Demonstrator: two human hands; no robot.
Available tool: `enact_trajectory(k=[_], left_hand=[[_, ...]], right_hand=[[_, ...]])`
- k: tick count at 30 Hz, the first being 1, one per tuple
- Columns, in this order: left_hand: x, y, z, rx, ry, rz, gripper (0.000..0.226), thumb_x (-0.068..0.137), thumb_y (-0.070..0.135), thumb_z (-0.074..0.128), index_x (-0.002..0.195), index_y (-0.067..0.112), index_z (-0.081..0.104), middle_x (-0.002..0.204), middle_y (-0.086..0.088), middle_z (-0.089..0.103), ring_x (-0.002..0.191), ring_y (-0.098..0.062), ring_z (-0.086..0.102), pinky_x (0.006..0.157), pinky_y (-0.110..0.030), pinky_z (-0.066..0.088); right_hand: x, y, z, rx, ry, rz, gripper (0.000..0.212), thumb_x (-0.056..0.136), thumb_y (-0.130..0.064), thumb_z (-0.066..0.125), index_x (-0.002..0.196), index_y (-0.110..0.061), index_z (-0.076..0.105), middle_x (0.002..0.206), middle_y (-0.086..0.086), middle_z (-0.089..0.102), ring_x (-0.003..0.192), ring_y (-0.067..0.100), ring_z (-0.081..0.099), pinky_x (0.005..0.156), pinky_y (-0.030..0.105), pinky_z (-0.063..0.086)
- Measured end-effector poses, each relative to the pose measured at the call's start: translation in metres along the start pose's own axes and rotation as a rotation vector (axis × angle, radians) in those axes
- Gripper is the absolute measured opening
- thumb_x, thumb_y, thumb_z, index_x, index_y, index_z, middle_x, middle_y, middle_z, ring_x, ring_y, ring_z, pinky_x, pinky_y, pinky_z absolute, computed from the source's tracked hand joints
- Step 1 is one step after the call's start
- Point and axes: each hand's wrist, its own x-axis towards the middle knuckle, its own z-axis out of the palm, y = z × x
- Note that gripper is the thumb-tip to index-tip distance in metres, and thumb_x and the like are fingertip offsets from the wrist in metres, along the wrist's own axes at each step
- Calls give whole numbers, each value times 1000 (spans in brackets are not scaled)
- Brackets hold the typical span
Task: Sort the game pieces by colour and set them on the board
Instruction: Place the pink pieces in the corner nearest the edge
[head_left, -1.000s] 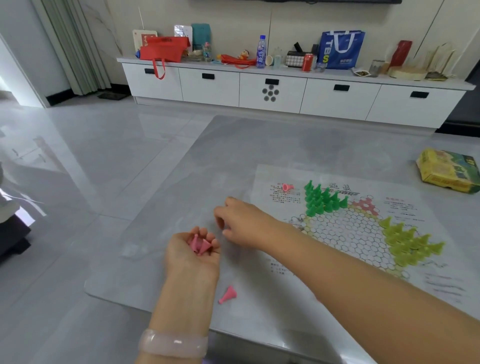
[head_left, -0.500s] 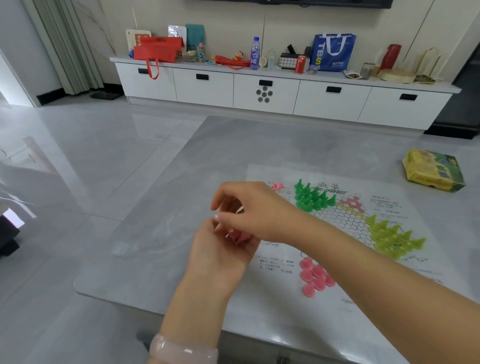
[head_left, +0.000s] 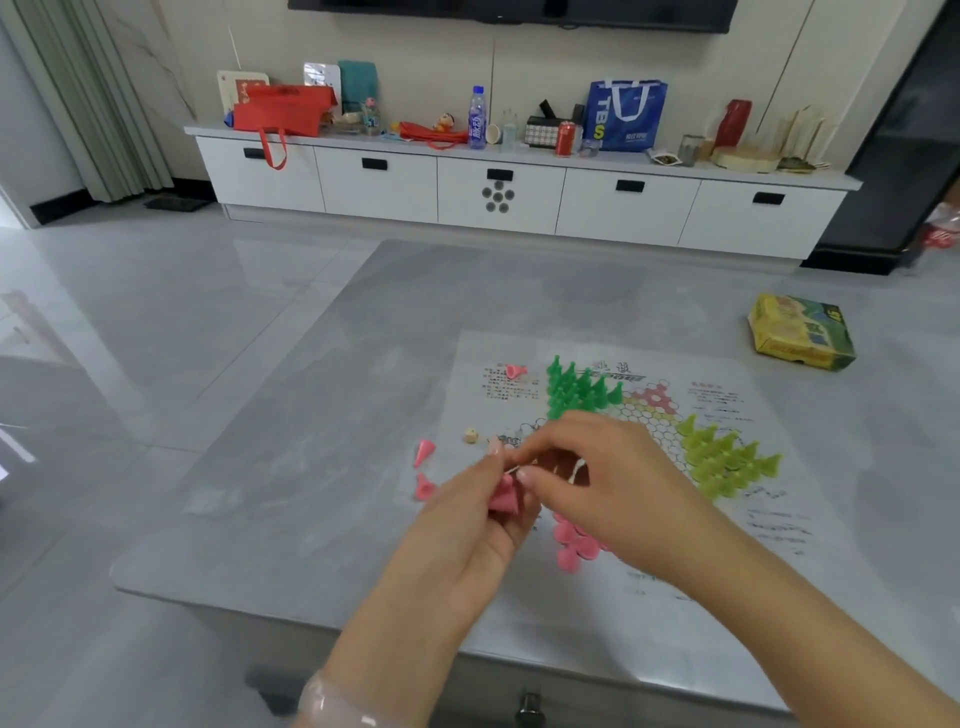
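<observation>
- The board (head_left: 727, 530) lies flat on the table (head_left: 311, 467) so we can fill each corner by colour: green pieces (head_left: 576, 387) and yellow-green pieces (head_left: 727, 460) stand ready.
- Our left hand (head_left: 467, 525) cups spare pink pieces (head_left: 505, 493) as a store; our right hand (head_left: 597, 478) pinches one from it.
- Half a second ago both hands sat lower-left; two loose pink cones (head_left: 423, 467) now show.
</observation>
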Motion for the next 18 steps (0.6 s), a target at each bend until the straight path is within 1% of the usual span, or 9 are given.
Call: enact_trajectory(k=[2, 5, 7, 10, 11, 14, 16, 17, 18], left_hand=[[-5, -9, 5, 68, 1, -8, 53, 95, 11, 40, 52, 2, 70, 63, -13, 67, 53, -11, 62, 44, -16, 48], [-11, -19, 8, 132, -6, -67, 62, 97, 19, 36, 45, 7, 68, 51, -6, 62, 42, -7, 56, 40, -15, 42], [-11, -22, 10, 152, -7, -89, 58, 97, 22, 36, 51, 5, 68, 52, -7, 62, 43, -9, 58, 39, -16, 43], [-8, -26, 12, 154, 11, -71, 39, 97, 21, 36, 74, -2, 59, 61, -11, 61, 47, -13, 61, 42, -18, 47], [-8, -27, 14, 144, 9, -65, 37, 97, 21, 36, 77, -2, 57, 64, -13, 61, 49, -14, 62, 43, -18, 48], [-7, -30, 18, 134, 3, -74, 40, 98, 25, 33, 82, -2, 58, 69, -14, 66, 57, -16, 67, 47, -21, 51], [-6, -33, 18, 161, 14, -98, 43, 98, 29, 32, 81, 0, 59, 68, -12, 66, 55, -15, 66, 48, -23, 51], [-5, -33, 17, 188, 27, -110, 43, 98, 29, 32, 80, 1, 59, 68, -12, 63, 49, -14, 62, 47, -23, 46], [-5, -33, 17, 224, 39, -124, 38, 97, 27, 33, 81, 2, 57, 67, -11, 58, 44, -13, 56, 46, -22, 38]], right_hand=[[-11, 7, 4, 76, 0, 55, 10, 80, -26, 65, 89, -26, 69, 83, -5, 61, 67, 5, 57, 70, 25, 49], [-22, 16, 11, 78, -11, 32, 8, 76, -25, 70, 84, -24, 71, 78, -7, 58, 72, 6, 51, 64, 14, 41], [-26, 20, 14, 109, 27, 24, 6, 75, -22, 71, 81, -24, 71, 72, -10, 54, 75, 2, 49, 63, 11, 37], [-26, 26, 15, 155, 74, -4, 7, 76, -21, 70, 83, -23, 70, 68, -15, 52, 72, -2, 49, 63, 9, 37], [-26, 28, 15, 172, 84, -18, 8, 75, -21, 71, 84, -22, 71, 68, -15, 53, 72, -2, 50, 63, 9, 37], [-27, 31, 15, 247, 117, -4, 8, 75, -18, 72, 82, -21, 71, 71, -10, 60, 72, 1, 53, 63, 9, 39], [-27, 31, 12, 263, 118, -8, 5, 75, -19, 70, 80, -21, 71, 72, -9, 63, 72, 2, 56, 63, 9, 41], [-25, 32, 7, 278, 120, -7, 3, 76, -21, 69, 78, -21, 70, 70, -9, 63, 69, 2, 57, 62, 9, 42], [-24, 35, 1, 314, 135, 17, 2, 77, -21, 69, 76, -20, 70, 68, -9, 64, 64, 1, 57, 59, 9, 43]])
